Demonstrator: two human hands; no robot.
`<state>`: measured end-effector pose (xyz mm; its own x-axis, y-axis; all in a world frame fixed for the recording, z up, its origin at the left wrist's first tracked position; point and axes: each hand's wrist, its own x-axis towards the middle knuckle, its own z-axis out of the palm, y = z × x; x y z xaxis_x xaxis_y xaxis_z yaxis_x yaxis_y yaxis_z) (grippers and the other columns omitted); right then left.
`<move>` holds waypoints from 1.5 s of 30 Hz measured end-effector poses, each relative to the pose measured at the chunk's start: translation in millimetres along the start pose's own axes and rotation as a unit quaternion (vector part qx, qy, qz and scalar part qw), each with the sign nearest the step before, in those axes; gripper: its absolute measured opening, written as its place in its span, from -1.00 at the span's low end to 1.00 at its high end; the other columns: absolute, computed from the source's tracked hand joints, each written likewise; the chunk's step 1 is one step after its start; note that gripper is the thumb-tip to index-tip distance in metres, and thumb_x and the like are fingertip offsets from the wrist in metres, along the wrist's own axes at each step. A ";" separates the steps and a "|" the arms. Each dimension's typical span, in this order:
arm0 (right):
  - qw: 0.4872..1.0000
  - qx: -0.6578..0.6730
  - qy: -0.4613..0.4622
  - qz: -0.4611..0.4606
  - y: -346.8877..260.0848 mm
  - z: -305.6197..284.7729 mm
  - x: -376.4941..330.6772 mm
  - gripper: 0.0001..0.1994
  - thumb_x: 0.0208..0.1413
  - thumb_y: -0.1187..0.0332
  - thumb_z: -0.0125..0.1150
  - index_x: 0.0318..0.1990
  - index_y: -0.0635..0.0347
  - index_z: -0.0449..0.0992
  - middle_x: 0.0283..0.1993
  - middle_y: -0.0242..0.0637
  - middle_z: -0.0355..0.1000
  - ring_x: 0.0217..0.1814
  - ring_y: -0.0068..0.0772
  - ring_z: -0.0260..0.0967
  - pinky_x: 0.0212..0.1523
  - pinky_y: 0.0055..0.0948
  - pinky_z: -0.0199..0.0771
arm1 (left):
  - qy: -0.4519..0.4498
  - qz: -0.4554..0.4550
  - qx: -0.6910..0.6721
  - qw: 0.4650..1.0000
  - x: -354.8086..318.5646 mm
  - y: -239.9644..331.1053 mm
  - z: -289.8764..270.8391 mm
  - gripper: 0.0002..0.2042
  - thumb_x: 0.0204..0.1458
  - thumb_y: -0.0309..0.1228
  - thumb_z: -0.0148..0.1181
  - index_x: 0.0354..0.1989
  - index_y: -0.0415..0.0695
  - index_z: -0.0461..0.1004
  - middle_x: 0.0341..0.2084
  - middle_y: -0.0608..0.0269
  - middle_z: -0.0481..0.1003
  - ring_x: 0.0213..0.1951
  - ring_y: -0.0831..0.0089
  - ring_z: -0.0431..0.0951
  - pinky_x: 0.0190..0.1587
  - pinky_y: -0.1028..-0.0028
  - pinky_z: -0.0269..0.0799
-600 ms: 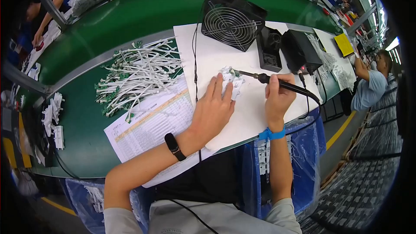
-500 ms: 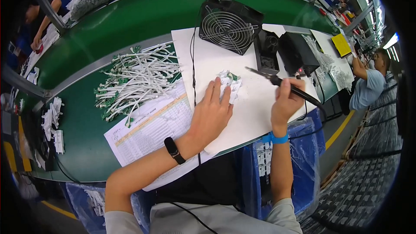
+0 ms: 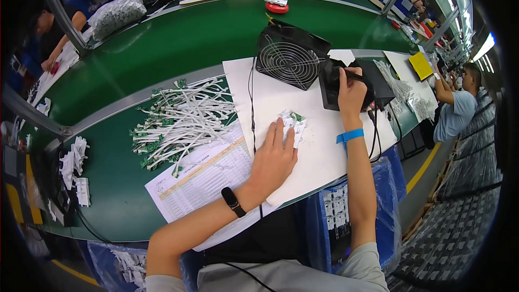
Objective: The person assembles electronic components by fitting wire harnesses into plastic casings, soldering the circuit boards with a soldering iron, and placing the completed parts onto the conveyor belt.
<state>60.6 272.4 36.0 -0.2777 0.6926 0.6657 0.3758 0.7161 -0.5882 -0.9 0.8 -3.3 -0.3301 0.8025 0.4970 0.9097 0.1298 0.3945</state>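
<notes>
My left hand (image 3: 274, 157) lies on the white sheet with its fingers stretched out and slightly apart. Its fingertips rest on a small white plastic part (image 3: 299, 126), which has a bit of green circuit board (image 3: 295, 115) at its far end. Farther off to the right, my right hand (image 3: 351, 91) is closed around the dark handle of a soldering iron (image 3: 355, 77) at the black iron stand (image 3: 330, 96). The iron's tip is hidden there. Left of the sheet lies a heap of white cables (image 3: 186, 116) with green boards on their ends.
A black fan (image 3: 289, 59) with a wire grille stands behind the part. Beside the stand is a black box (image 3: 381, 84). A printed paper (image 3: 197, 176) lies under my left forearm. White plastic pieces (image 3: 75, 165) lie at far left; blue lined bins (image 3: 386, 194) stand below the bench edge.
My right hand has carried the soldering iron away from the white part to the stand, farther from me. The left hand stays on the part. The whole view has shifted slightly.
</notes>
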 end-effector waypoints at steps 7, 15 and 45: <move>0.997 0.073 -0.028 0.015 9.4 -9.5 -0.2 -0.70 0.20 0.33 0.39 -0.04 0.28 0.46 -0.58 -0.41 0.30 -0.54 -0.64 0.19 -0.45 -0.52 0.27 | -0.002 -0.013 -0.067 0.998 4.4 0.0 -7.6 -0.54 0.04 -0.36 0.29 0.12 -0.32 0.49 0.25 -0.30 0.33 0.23 -0.06 0.37 0.17 0.21 0.48; 0.989 0.076 -0.008 0.126 14.6 -13.6 -27.3 -0.54 0.15 0.29 0.46 0.03 0.37 0.37 -0.50 -0.42 0.34 -0.44 -0.60 0.24 -0.37 -0.52 0.31 | 0.006 -0.040 -0.164 0.986 16.5 18.7 -82.0 -0.47 -0.05 -0.36 0.34 0.14 -0.30 0.48 0.16 -0.31 0.43 0.12 -0.10 0.44 0.19 0.14 0.41; 0.878 -0.023 -0.350 -0.326 -312.8 243.2 -112.2 -0.79 -0.10 0.43 0.41 -0.27 0.29 0.61 -0.13 -0.06 0.50 0.02 0.03 0.47 0.01 -0.07 0.48 | -0.129 -0.376 0.402 0.825 -136.8 -295.4 -362.5 -0.23 0.14 0.06 0.22 0.32 -0.36 0.30 0.33 -0.46 0.19 0.39 -0.25 0.17 0.41 -0.18 0.00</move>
<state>-240.9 -8.1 33.6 -0.9163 0.0318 0.3992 -0.0344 0.9869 -0.1575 -315.9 -358.4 92.3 -0.9072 0.4022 0.1233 0.3789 0.9085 -0.1762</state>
